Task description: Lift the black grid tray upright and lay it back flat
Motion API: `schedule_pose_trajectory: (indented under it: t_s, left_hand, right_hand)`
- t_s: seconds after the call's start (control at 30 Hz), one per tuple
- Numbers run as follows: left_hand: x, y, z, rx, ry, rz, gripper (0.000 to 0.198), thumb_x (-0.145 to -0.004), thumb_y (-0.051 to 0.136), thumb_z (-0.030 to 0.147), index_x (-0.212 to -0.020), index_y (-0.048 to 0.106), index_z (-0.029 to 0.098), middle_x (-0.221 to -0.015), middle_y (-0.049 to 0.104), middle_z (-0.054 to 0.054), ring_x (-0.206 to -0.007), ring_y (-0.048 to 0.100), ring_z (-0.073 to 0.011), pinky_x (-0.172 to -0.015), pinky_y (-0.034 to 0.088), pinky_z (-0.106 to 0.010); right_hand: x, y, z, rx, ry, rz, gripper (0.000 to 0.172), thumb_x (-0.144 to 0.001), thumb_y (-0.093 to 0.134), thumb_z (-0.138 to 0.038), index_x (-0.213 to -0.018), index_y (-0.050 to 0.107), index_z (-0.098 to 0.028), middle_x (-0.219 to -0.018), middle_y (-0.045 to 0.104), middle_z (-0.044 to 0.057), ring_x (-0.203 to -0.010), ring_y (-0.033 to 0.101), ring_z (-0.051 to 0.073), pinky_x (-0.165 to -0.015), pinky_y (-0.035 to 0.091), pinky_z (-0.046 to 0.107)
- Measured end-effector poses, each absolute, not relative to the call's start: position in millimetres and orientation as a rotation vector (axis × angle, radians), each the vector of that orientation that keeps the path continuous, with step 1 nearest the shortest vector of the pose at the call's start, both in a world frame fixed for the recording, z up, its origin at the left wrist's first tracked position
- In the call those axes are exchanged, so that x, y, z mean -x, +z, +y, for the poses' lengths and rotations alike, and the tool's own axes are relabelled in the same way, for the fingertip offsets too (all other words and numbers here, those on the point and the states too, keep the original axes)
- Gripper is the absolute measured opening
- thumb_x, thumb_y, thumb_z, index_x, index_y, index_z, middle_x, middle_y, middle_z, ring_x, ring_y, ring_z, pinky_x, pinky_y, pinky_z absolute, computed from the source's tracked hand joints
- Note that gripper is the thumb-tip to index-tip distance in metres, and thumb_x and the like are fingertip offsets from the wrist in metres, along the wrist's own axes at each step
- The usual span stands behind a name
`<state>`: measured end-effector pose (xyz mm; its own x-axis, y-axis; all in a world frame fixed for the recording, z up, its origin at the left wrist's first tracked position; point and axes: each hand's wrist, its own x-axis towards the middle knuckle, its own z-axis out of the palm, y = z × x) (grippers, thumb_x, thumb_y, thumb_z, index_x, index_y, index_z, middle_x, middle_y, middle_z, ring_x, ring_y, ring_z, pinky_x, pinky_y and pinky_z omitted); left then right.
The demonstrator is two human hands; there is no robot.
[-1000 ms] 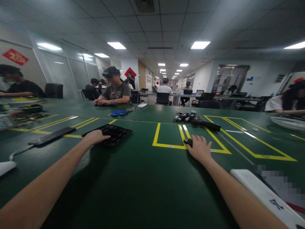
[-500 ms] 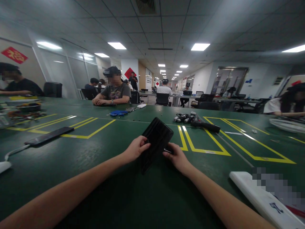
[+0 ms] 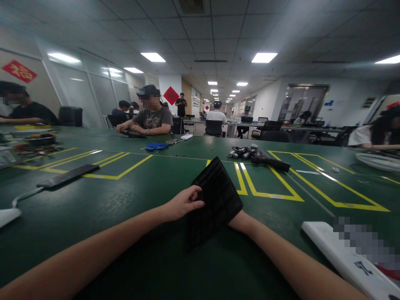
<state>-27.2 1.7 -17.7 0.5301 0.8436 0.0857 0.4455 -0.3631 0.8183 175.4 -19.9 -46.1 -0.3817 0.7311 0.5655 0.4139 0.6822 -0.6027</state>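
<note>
A flat black object with a quilted-looking surface point(image 3: 217, 200) is held up tilted over the green table point(image 3: 140, 250), near the middle of the view. On its left side, my left hand point(image 3: 184, 203) has thumb and fingers closed at the edge. My right hand point(image 3: 240, 221) is behind the lower right side of the object, with only its wrist side showing; the fingers are hidden.
Black cables with metal ends point(image 3: 243, 152) and a black rod-like item point(image 3: 271, 163) lie beyond. Blue gloves point(image 3: 156, 146) are farther left. A dark power strip point(image 3: 68, 176) lies left, a white device point(image 3: 340, 254) right. A person point(image 3: 154, 110) sits opposite.
The black object has come nearer and turned, its quilted face now toward me. My right hand has slipped behind it. The person opposite has shifted their hands to a dark item.
</note>
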Motion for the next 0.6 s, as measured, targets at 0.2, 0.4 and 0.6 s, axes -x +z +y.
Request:
schedule_pose_trajectory:
  t_s: [0.2, 0.4, 0.6]
  left_hand:
    - [32, -12, 9, -1.303, 0.902, 1.211, 0.014, -0.073, 0.051, 0.015, -0.086, 0.049, 0.012, -0.07, 0.047, 0.002, -0.053, 0.043, -0.0059, -0.052, 0.037, -0.021]
    - [34, -8, 8, -1.357, 0.833, 1.117, 0.019, -0.073, 0.058, 0.029, -0.078, 0.052, 0.012, -0.065, 0.055, 0.0, -0.049, 0.05, -0.0069, -0.044, 0.038, -0.019]
    - [32, -7, 1, -1.434, 0.655, 0.985, 0.027, -0.073, 0.058, 0.039, -0.082, 0.051, 0.015, -0.058, 0.05, 0.006, -0.037, 0.037, -0.0017, -0.033, 0.019, -0.014]
  right_hand:
    - [-172, -38, -22, 0.843, 0.438, -2.124, 0.029, -0.081, 0.048, -0.026, -0.108, 0.057, -0.025, -0.117, 0.055, 0.006, -0.111, 0.047, 0.025, -0.096, 0.034, 0.044]
    - [-174, -32, -23, 0.865, 0.441, -2.173, 0.028, -0.082, 0.046, -0.024, -0.107, 0.059, -0.027, -0.113, 0.059, 0.005, -0.109, 0.049, 0.025, -0.095, 0.035, 0.044]
    - [-172, -35, -22, 0.897, 0.44, -2.155, 0.025, -0.081, 0.047, -0.023, -0.101, 0.061, -0.024, -0.11, 0.06, 0.006, -0.107, 0.049, 0.025, -0.095, 0.034, 0.044]
